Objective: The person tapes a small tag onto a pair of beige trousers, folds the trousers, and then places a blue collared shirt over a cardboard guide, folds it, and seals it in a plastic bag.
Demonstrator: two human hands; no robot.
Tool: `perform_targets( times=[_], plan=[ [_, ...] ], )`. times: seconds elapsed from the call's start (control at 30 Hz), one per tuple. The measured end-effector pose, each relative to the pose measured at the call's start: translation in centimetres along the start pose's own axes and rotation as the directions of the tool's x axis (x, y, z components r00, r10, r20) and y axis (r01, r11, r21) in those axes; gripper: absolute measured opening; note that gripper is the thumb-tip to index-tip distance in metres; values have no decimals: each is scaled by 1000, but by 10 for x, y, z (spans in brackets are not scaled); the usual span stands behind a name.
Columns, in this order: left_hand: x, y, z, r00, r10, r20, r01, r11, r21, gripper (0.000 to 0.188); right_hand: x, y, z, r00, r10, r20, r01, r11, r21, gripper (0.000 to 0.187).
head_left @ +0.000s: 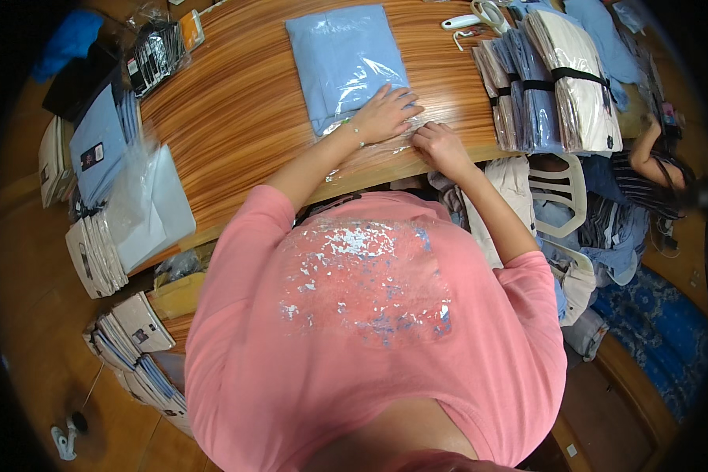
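Note:
A folded light blue garment (344, 55) lies on the wooden table inside a clear plastic bag (377, 149), whose loose end reaches toward the table's near edge. My left hand (384, 115) rests flat on the bag at the garment's lower right corner, fingers stretched out. Close beside it, my right hand (442, 149) has its fingers bent together in a pinch at the bag's loose end. The fingertips of that hand are partly hidden.
Banded stacks of bagged garments (578, 82) stand at the table's right, near white-handled scissors (460, 22). Light blue folded pieces (98, 149) and white sheets (161, 208) lie at the left. A white plastic chair (562, 197) with clothes and another person (651, 161) are at the right.

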State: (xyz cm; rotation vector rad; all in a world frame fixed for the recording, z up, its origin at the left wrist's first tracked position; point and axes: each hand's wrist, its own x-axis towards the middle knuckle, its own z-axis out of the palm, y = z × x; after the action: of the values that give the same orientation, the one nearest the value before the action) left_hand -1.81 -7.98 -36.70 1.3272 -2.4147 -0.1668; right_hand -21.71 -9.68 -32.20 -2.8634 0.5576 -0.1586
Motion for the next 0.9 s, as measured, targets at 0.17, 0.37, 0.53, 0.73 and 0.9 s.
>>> perform_targets(
  times=[0.17,0.37,0.53,0.73,0.9],
  plan=[
    [-10,-9,14,999,25,-41,-24,1000,14,40,-15,-5,10,999,17,-45,-18,1000,-24,15],
    [-10,-9,13,1000,12,-23,-12,1000,25,40,-32,-28,14,964,193,-184,-207,977,-60,25],
    [-11,-8,11,1000,14,1,-14,1000,17,45,-34,-25,19,948,121,-295,-153,984,-87,25],
    [-8,3,4,999,34,37,-41,977,208,48,-55,-14,10,963,-6,-269,15,999,30,27],
    [-4,62,-27,949,-263,171,228,953,198,52,-34,11,2,931,134,-339,-87,985,148,33]
  ],
)
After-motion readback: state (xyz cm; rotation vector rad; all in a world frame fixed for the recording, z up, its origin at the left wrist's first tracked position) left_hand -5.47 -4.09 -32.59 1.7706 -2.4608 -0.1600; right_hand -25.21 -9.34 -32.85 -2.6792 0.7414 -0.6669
